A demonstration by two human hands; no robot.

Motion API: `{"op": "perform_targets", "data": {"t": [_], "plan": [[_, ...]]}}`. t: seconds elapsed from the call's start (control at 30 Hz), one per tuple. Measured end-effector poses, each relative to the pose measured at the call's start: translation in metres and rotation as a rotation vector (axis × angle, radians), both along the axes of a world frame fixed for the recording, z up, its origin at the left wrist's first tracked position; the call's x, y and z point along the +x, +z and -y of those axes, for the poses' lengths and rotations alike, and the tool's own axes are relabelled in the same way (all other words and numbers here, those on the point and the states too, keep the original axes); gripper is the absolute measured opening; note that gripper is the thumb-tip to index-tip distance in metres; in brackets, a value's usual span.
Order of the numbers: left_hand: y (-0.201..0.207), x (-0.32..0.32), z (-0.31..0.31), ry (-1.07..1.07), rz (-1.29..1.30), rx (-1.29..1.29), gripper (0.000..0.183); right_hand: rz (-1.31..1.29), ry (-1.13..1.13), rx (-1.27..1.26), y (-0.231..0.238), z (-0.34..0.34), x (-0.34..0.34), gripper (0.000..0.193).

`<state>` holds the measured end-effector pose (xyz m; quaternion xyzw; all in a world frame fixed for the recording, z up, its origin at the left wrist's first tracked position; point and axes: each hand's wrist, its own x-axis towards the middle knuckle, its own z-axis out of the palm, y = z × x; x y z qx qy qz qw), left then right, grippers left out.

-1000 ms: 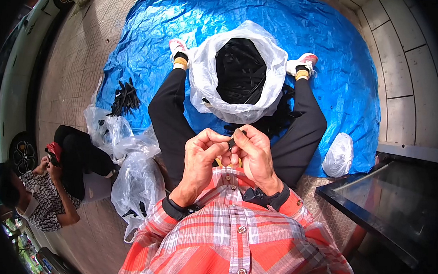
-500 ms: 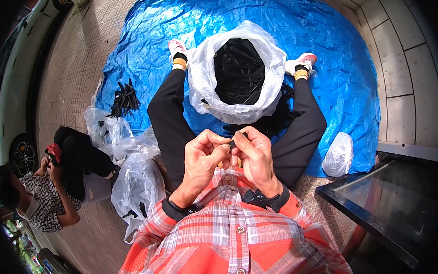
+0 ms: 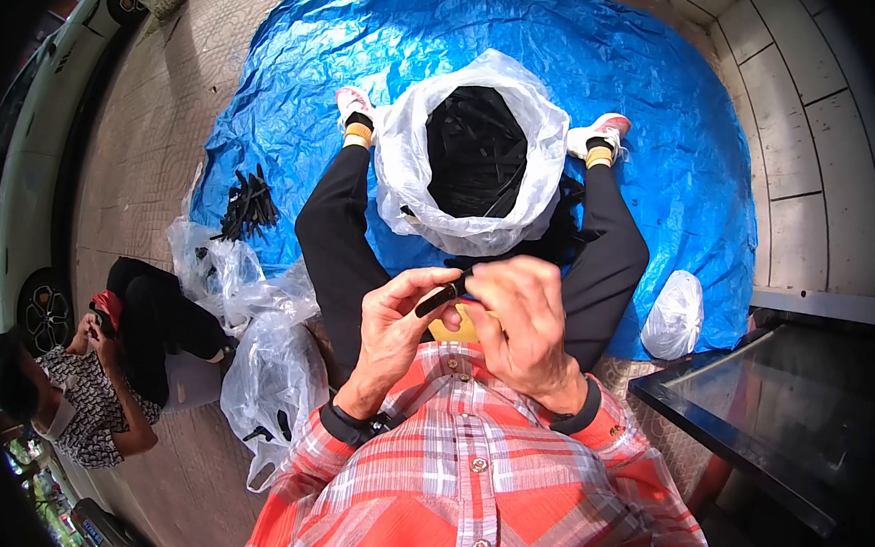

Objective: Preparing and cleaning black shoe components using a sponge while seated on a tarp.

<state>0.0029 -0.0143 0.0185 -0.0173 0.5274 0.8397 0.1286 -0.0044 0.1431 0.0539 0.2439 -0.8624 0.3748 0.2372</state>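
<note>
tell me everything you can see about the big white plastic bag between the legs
The white plastic bag is thin, crinkled and translucent, its mouth rolled open and facing up. It is filled with slim black pieces heaped together. It stands upright on the blue tarp between the person's outstretched black-trousered legs, just beyond the hands; its lower sides seem to press against both legs. Sunlight brightens its rim. Neither hand touches it.

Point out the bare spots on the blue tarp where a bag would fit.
Free: the tarp beyond the big white bag, and the strip between the right leg and the small white bag. Crowded: between the legs, and left by the black pile.
</note>
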Motion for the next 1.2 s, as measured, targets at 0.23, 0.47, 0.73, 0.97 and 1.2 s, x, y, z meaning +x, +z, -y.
{"op": "perform_targets", "data": {"t": [0.23, 0.47, 0.73, 0.97, 1.2], "plan": [[0.002, -0.006, 0.006, -0.101, 0.021, -0.042, 0.016, 0.388, 0.096, 0.198, -0.003, -0.007, -0.010, 0.019], [0.006, -0.006, 0.007, -0.254, -0.274, -0.487, 0.020, 1.242, 0.334, -0.360, -0.023, -0.022, -0.014, 0.027], [-0.004, -0.009, 0.015, -0.279, 0.123, -0.061, 0.055, 1.444, 0.368, -0.938, -0.032, -0.030, -0.012, 0.022], [-0.016, -0.011, 0.005, -0.238, 0.145, 0.039, 0.021, 1.443, 0.439, -0.765, -0.033, -0.022, -0.006, 0.016], [-0.019, -0.008, 0.004, -0.186, 0.170, -0.041, 0.022, 1.241, 0.341, -0.833, -0.026, -0.012, -0.008, 0.021]]}}
